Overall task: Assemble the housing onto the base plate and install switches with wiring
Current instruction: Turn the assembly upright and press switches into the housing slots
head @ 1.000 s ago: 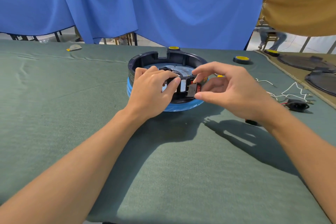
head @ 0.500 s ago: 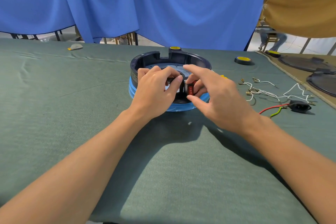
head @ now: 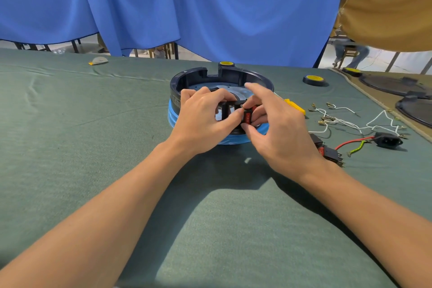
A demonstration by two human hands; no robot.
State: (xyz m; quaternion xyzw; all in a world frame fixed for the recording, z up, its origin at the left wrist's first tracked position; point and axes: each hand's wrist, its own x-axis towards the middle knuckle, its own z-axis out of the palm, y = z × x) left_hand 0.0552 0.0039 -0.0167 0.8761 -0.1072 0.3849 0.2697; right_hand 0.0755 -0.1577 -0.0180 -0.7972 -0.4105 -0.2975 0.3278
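Observation:
A round dark housing [head: 198, 76] sits on a base plate wrapped in blue film [head: 172, 116] at the table's middle. My left hand [head: 203, 119] grips the housing's near wall, fingers curled over the rim by a rectangular cut-out. My right hand [head: 278, 133] pinches a red and black rocker switch [head: 247, 117] against that near wall, index finger raised. More red and black switches [head: 328, 149] lie just right of my right wrist. White wires with terminals [head: 346, 121] and a black power socket [head: 388, 140] with red and green leads lie further right.
A yellow-handled tool [head: 295, 106] lies behind my right hand. Yellow-topped tape rolls [head: 314, 80] [head: 226, 63] stand at the back. Dark round plates [head: 395, 84] rest on a brown mat at far right. A blue curtain hangs behind the green-covered table [head: 93, 135].
My right hand has brought the switch from above the rim down to the housing's near wall and now presses it there. My left hand has stayed on the housing.

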